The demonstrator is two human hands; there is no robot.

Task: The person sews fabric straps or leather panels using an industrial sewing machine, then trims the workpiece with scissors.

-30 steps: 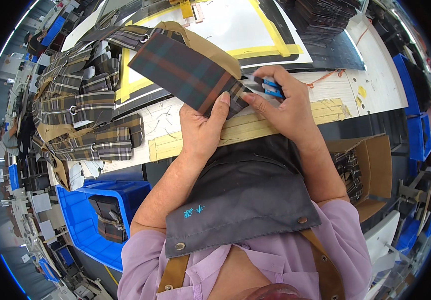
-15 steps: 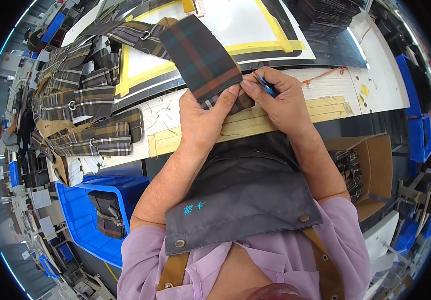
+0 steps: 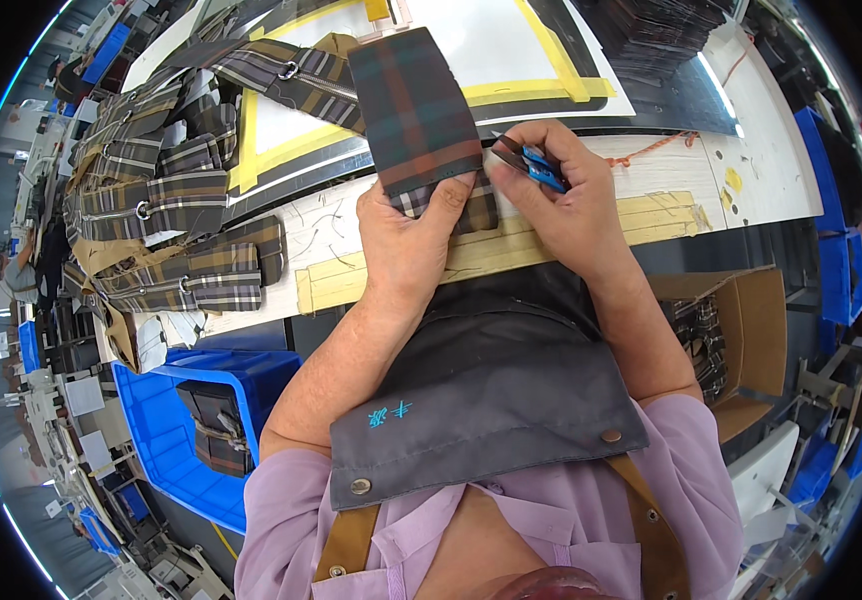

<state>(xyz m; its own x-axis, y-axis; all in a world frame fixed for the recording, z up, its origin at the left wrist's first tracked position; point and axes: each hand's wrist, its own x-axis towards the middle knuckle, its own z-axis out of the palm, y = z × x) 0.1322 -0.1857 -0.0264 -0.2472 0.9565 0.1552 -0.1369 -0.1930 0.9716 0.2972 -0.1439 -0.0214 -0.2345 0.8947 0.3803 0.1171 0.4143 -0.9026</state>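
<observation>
Fingers of left hand [image 3: 401, 245] clamped on plaid panel [image 3: 416, 110] (dark green and rust) | fingers of right hand [image 3: 573, 208] closed around blue-handled snips [image 3: 543, 174], just beside plaid panel | plaid panel over counter [image 3: 771, 180]

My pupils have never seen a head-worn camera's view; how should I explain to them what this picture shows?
There is no machine: these are a person's two bare hands, seen from above by a wide fisheye camera worn on the head. Its lens bends straight edges toward the rim.

The left hand holds a dark green-and-red plaid fabric panel by its near end, thumb on top. Just right of it, the right hand grips a small blue-handled cutting tool, apparently thread snips.

On the pale work table lie a heap of brown-and-grey plaid pieces with metal rings, on the left, and a white sheet edged with yellow tape. Lower down are a blue plastic bin, left, and a brown cardboard box, right.
</observation>
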